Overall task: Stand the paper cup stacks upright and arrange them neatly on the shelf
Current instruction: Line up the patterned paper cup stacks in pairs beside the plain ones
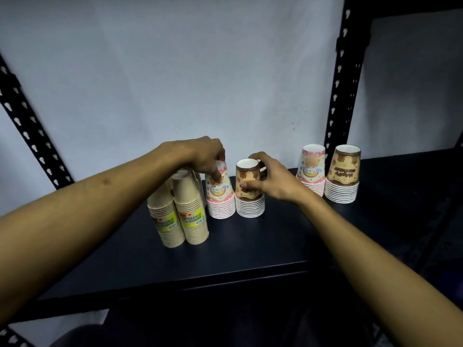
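Several stacks of upside-down paper cups stand on the dark shelf (250,246). My left hand (205,156) grips the top of a pink patterned stack (220,199). Just to its right, my right hand (273,181) holds a brown patterned stack (249,196) by its side. The two stacks touch each other. Two plain tan wrapped stacks (180,216) with yellow labels stand to the left, against the pink one. Farther right, another pink stack (312,171) and another brown stack (343,176) stand upright side by side.
Black perforated shelf posts rise at the left (32,131) and at the right (343,78). A pale wall (175,71) is close behind the stacks. The shelf's front edge (225,279) runs below my forearms.
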`<action>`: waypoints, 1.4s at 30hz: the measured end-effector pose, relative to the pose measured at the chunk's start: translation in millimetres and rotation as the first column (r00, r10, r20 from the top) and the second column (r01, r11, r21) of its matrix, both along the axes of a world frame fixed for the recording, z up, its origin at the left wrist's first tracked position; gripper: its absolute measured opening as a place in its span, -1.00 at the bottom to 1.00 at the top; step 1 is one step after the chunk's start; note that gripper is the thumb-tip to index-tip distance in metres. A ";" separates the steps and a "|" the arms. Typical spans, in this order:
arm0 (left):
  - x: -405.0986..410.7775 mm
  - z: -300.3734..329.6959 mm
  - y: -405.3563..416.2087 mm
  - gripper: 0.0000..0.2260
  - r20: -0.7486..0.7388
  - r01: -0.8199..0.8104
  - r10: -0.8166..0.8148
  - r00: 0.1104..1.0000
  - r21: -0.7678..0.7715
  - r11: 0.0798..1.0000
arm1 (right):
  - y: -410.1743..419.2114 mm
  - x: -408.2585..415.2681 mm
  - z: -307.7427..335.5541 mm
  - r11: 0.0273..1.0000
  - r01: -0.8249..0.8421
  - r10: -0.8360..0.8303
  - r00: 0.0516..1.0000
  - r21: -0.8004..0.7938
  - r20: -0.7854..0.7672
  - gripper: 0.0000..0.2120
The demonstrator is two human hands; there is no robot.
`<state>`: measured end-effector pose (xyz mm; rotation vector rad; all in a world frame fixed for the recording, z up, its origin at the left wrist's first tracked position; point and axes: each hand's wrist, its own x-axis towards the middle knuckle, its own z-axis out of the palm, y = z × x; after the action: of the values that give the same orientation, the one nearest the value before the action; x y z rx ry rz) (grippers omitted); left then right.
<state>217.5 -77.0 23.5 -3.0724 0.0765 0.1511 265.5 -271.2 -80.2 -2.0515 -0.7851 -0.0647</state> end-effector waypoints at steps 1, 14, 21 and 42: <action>1.6 0.2 0.3 -0.52 -0.005 -0.001 0.001 1.000 0.007 1.000 | 1.5 1.0 -1.3 1.000 -0.002 0.002 1.000 0.003 0.004 -0.40; 10.2 -0.3 9.0 -0.49 -0.031 0.004 -0.003 1.000 0.055 0.998 | 10.5 8.6 1.0 1.000 0.002 -0.002 1.000 -0.024 0.015 -0.38; 9.9 0.6 13.8 -0.49 -0.046 0.045 -0.042 0.998 0.071 0.996 | 11.5 14.9 12.6 0.993 0.001 0.008 0.997 -0.119 0.073 -0.21; 9.1 0.5 15.8 -0.47 -0.047 0.050 -0.049 0.998 0.035 0.998 | 9.4 38.4 27.4 0.983 -0.144 0.149 0.988 -0.111 0.037 -0.47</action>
<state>226.6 -61.3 24.0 -3.0283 0.1505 0.2188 303.9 -261.8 -52.8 -2.0937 -0.9845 0.0142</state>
